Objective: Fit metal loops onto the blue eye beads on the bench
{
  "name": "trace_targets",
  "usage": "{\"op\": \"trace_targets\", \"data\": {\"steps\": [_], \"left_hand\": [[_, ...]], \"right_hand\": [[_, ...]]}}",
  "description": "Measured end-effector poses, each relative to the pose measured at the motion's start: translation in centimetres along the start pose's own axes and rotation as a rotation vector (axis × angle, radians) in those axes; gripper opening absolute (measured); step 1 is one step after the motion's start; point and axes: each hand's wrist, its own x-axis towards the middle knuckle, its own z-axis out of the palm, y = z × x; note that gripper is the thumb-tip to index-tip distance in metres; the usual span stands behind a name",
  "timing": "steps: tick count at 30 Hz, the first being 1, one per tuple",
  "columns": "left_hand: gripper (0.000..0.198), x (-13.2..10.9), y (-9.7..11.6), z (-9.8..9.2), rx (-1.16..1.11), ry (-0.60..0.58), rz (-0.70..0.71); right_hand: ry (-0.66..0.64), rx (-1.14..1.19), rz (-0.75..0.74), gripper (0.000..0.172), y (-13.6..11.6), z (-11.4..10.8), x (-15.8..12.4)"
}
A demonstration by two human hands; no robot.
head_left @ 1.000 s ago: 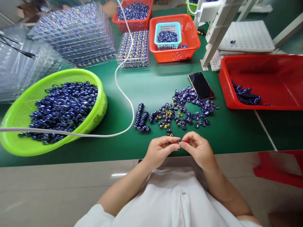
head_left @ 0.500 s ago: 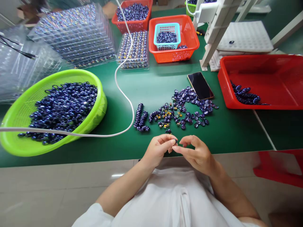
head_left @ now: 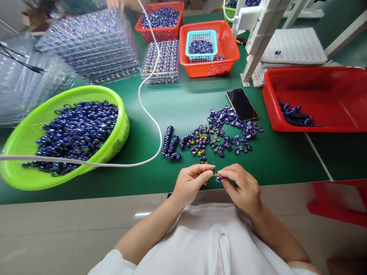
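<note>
A loose, plain white cloth top (head_left: 186,240) covers the torso, softly creased, with a narrow white fabric strip (head_left: 223,250) like a tie hanging down its front. The wide white left sleeve (head_left: 113,263) stops near the elbow; the left forearm (head_left: 146,232), left hand (head_left: 189,184) and right hand (head_left: 243,187) are bare.

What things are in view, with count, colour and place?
Table: one, green, centre
Green baskets: two, green, left and back
Red baskets: three, red, back and right
Small basket: one, light blue, inside red basket
Trays: many, clear, back left
Loose pieces: many, dark blue and gold, centre
Phone: one, black, right of centre
Cable: one, white, left
Post: one, white, back right
Panels: several, white, back right
Unclear item: one, red, lower right
Co-worker's arm: one, blurred, back left
Left hand: one, bare, front centre
Right hand: one, bare, front centre
</note>
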Motion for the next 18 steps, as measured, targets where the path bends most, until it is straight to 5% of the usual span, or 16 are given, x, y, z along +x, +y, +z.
{"op": "trace_targets", "data": {"steps": [10, 18], "left_hand": [[0.017, -0.42, -0.31, -0.35, 0.265, -0.026, 0.318], [0.019, -0.26, -0.46, -0.52, 0.324, -0.043, 0.441]], "right_hand": [[0.027, 0.017, 0.005, 0.042, -0.30, 0.32, 0.35], [0.037, 0.030, -0.003, 0.036, -0.17, 0.46, 0.40]]}}
